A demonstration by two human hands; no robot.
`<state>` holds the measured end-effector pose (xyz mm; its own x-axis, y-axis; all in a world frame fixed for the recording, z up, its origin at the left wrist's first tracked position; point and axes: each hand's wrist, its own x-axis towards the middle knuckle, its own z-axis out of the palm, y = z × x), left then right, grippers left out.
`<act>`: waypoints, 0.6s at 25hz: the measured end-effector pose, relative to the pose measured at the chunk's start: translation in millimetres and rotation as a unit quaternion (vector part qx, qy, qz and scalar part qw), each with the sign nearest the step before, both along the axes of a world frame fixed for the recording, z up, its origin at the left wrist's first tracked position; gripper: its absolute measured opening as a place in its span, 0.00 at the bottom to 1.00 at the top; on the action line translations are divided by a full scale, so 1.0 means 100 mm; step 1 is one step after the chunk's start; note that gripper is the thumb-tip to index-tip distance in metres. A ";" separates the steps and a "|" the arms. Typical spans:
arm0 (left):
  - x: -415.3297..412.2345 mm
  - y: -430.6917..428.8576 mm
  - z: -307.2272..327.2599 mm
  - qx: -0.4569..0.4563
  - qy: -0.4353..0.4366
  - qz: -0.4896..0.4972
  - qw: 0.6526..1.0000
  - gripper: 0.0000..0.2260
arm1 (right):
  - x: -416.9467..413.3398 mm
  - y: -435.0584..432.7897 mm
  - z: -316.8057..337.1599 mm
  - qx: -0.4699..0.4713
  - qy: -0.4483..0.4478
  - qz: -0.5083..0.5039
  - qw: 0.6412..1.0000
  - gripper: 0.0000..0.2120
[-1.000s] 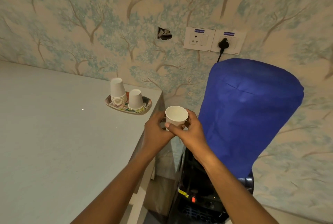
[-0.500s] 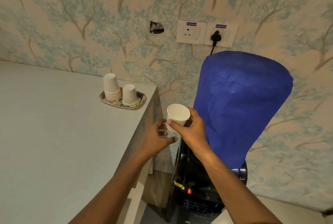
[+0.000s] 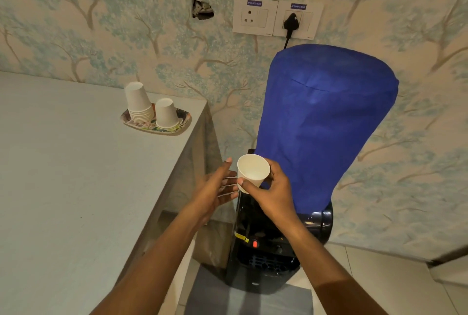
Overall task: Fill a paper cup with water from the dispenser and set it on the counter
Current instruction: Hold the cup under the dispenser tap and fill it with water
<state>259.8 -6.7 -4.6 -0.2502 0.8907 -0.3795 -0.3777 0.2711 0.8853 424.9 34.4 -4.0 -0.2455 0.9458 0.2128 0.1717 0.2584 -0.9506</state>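
Note:
My right hand (image 3: 272, 194) grips a white paper cup (image 3: 253, 171), tilted so that its empty mouth faces me, in the air above the front of the black water dispenser (image 3: 260, 261). My left hand (image 3: 214, 189) is just left of the cup, fingers spread, holding nothing. A blue cloth cover (image 3: 326, 122) hides the bottle on top of the dispenser. The pale counter (image 3: 76, 175) stretches to the left.
On the counter's far corner a patterned tray (image 3: 182, 126) carries a stack of upturned paper cups (image 3: 138, 102) and one single upturned cup (image 3: 166, 113). Wall sockets (image 3: 277, 17) with a black plug are behind the dispenser. A grey mat (image 3: 215, 294) lies on the floor.
My left hand has let go of the cup and opened beside it. The right hand alone now holds the cup, lowered toward the dispenser's front; the view has tipped downward.

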 end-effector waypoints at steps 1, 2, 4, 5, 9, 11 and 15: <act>0.05 0.00 -0.06 -0.003 -0.002 -0.009 1.000 0.31 | 0.06 -0.02 -0.05 0.001 -0.005 -0.004 1.000 0.33; 0.10 -0.01 -0.11 -0.003 -0.007 -0.016 1.000 0.30 | 0.13 -0.04 -0.09 0.002 -0.011 -0.009 1.000 0.32; 0.22 -0.03 -0.21 -0.002 -0.017 -0.032 0.999 0.28 | 0.27 -0.08 -0.16 0.003 -0.022 -0.021 1.000 0.32; 0.28 -0.04 -0.25 -0.006 -0.024 -0.040 0.999 0.27 | 0.34 -0.10 -0.19 0.002 -0.025 -0.026 0.999 0.31; 0.60 -0.07 -0.34 -0.026 -0.061 -0.060 0.996 0.29 | 0.65 -0.21 -0.34 -0.005 -0.027 -0.049 0.998 0.31; 0.74 -0.08 -0.37 -0.035 -0.074 -0.063 0.995 0.31 | 0.77 -0.25 -0.41 -0.011 -0.027 -0.064 0.998 0.31; 0.96 -0.10 -0.46 -0.043 -0.096 -0.064 0.992 0.29 | 0.95 -0.32 -0.51 -0.022 -0.031 -0.081 0.996 0.30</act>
<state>355.7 -16.8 -50.5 -0.0530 0.8727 -0.4853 -0.4949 0.3992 0.7719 519.6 2.4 -55.0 -0.1006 0.9821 0.1594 0.2662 0.1810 -0.9468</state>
